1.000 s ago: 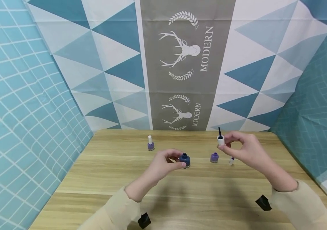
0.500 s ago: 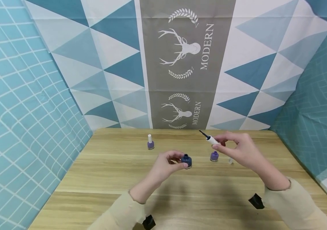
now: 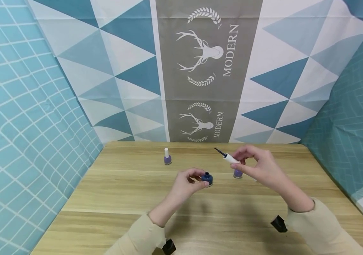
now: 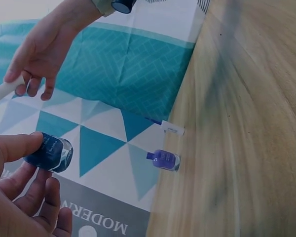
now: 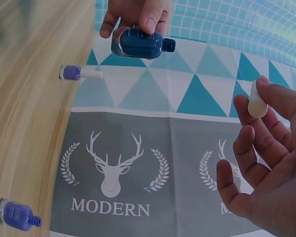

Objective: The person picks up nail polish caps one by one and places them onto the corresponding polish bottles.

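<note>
Hands (image 3: 191, 180) hide loose cap.

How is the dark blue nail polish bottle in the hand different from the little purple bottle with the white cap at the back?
The dark blue glass nail polish bottle is open, its neck bare; the small purple bottle with the white cap is closed. The left hand holds the blue one; the purple one stands alone, untouched, further back on the wooden table. The blue one is much darker. Both are small, round polish bottles.
</note>
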`<move>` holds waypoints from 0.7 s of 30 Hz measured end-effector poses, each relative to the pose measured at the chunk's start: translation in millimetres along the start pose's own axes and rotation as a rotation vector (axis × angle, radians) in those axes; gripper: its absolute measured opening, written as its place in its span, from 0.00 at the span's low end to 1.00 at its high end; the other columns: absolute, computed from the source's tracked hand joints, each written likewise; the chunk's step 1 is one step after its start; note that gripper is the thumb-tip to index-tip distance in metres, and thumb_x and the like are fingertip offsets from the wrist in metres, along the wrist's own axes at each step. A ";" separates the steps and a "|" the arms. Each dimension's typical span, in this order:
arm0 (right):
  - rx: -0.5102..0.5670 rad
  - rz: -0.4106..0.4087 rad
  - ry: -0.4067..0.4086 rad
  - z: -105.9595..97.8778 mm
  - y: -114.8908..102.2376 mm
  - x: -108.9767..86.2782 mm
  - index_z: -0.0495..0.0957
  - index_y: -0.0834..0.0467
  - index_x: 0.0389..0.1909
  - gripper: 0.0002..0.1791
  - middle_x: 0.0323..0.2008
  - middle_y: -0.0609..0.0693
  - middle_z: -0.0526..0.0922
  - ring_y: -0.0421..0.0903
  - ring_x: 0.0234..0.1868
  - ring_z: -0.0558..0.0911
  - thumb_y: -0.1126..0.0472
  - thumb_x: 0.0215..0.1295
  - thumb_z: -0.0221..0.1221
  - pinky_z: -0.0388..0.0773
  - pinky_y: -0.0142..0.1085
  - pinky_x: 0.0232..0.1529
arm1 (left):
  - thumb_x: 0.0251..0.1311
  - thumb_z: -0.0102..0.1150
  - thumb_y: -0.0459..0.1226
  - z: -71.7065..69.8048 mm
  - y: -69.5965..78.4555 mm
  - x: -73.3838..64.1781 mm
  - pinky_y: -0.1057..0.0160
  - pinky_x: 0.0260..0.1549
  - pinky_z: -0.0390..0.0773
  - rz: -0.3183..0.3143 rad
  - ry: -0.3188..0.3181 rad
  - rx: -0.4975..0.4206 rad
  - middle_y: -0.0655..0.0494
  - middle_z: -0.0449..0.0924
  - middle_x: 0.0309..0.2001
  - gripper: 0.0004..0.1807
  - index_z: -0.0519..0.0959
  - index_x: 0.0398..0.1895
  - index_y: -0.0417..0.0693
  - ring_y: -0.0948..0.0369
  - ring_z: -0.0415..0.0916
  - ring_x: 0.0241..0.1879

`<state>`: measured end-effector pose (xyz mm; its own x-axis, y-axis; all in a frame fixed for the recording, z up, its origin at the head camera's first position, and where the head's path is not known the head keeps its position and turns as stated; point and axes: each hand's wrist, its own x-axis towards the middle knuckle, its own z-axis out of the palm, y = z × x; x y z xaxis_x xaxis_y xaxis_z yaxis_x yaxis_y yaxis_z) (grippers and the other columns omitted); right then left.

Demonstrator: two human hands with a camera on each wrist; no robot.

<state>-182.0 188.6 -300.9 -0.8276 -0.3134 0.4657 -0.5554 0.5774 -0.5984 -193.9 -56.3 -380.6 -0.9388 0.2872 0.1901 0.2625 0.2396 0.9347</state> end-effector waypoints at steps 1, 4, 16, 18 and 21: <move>-0.002 -0.004 0.001 0.9 0.4 0.1 0.79 0.53 0.39 0.12 0.31 0.42 0.82 0.37 0.33 0.78 0.59 0.54 0.68 0.74 0.32 0.34 | 0.50 0.69 0.37 0.3 -1.0 0.1 0.63 0.38 0.73 0.010 0.003 0.008 0.53 0.83 0.37 0.15 0.82 0.42 0.44 0.60 0.75 0.39; -0.006 -0.008 -0.002 3.3 1.8 0.5 0.80 0.53 0.39 0.11 0.32 0.42 0.82 0.38 0.33 0.78 0.59 0.54 0.68 0.75 0.32 0.36 | 0.49 0.70 0.36 1.0 -3.8 0.0 0.64 0.38 0.74 0.026 0.014 0.020 0.53 0.83 0.37 0.15 0.82 0.42 0.44 0.59 0.76 0.39; 0.042 -0.044 -0.024 10.2 6.2 -2.8 0.80 0.52 0.40 0.10 0.33 0.43 0.81 0.38 0.29 0.77 0.60 0.56 0.67 0.76 0.32 0.30 | 0.49 0.69 0.34 4.9 -6.1 -1.9 0.60 0.40 0.73 0.022 0.005 -0.003 0.50 0.82 0.39 0.16 0.82 0.43 0.42 0.52 0.75 0.41; 0.040 -0.043 -0.031 11.9 6.9 -3.1 0.80 0.51 0.40 0.10 0.33 0.43 0.81 0.38 0.29 0.76 0.60 0.56 0.66 0.76 0.32 0.29 | 0.50 0.69 0.34 4.6 -6.6 -2.8 0.60 0.40 0.72 0.018 0.005 -0.007 0.50 0.82 0.39 0.15 0.82 0.43 0.42 0.51 0.75 0.42; 0.022 -0.040 -0.033 13.7 8.2 -3.6 0.81 0.51 0.39 0.09 0.33 0.42 0.81 0.38 0.30 0.76 0.59 0.57 0.66 0.76 0.32 0.31 | 0.49 0.69 0.34 3.5 -5.8 -4.2 0.59 0.41 0.71 0.029 0.016 -0.004 0.50 0.82 0.39 0.15 0.82 0.43 0.42 0.49 0.75 0.42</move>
<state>-184.6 184.1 -316.5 -0.8067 -0.3610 0.4679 -0.5895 0.5472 -0.5942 -190.7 -55.6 -388.0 -0.9344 0.2787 0.2218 0.2887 0.2280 0.9299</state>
